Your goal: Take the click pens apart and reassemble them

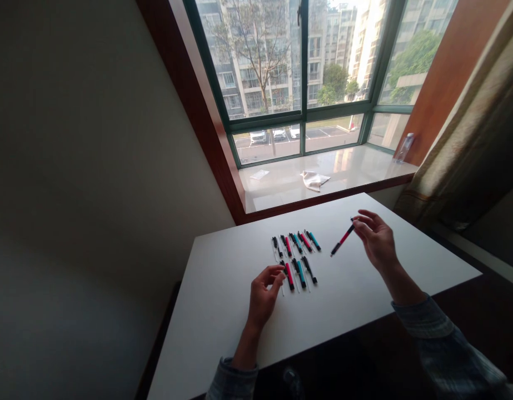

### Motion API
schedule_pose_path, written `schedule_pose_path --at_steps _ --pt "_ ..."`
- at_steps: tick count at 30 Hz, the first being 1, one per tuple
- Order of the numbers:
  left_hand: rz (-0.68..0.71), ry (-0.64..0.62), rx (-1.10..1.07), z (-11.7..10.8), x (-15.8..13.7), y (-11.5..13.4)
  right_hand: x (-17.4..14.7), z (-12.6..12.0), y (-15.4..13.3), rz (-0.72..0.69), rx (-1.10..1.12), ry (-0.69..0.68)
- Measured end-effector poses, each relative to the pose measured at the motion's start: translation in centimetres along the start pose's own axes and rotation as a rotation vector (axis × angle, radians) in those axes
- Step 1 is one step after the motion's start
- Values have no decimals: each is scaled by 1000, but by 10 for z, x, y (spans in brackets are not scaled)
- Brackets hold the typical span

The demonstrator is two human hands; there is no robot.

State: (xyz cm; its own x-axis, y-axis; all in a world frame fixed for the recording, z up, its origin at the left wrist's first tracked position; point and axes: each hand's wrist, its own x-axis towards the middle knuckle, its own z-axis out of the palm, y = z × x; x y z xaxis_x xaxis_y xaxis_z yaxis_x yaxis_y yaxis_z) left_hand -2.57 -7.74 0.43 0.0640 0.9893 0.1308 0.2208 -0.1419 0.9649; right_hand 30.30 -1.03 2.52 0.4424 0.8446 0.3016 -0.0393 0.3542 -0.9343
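Observation:
My right hand [379,241] is raised over the right part of the white table [223,316]. Its thumb and fingers pinch the upper end of a red and black pen [343,240], whose tip slants down to the left. My left hand [264,294] is at the left end of the nearer row of pen parts, thumb and fingertips drawn close together; whatever is between them is too small to make out. Beside it lie a red barrel [289,276], a teal barrel [301,274], a black barrel [310,270] and thin white refills [297,283].
Behind these is a second row of red, teal and black pen parts [295,243]. Past the table's far edge, a crumpled white cloth [314,180] and a clear bottle [404,148] are on the windowsill [277,191]. A curtain [456,122] hangs at right.

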Motion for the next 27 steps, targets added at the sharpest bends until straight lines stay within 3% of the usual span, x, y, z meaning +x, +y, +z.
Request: schedule_pose_path --at_steps 2,6,9,12,16,27 --pt "9 2 -2 -1 -1 2 -21 21 -7 121 106 -76" --pt "66 -55 -33 -1 -3 9 -75 68 -16 233 163 -295" --pt "111 -113 -34 -1 -3 13 -111 96 -18 259 168 -375" --pt "155 -81 17 0 -3 12 -134 112 -16 285 173 -394" --pt "210 -12 89 0 -3 9 -141 115 -13 277 92 -429" --pt "240 -71 178 2 -4 10 -128 104 -8 62 -107 -458"
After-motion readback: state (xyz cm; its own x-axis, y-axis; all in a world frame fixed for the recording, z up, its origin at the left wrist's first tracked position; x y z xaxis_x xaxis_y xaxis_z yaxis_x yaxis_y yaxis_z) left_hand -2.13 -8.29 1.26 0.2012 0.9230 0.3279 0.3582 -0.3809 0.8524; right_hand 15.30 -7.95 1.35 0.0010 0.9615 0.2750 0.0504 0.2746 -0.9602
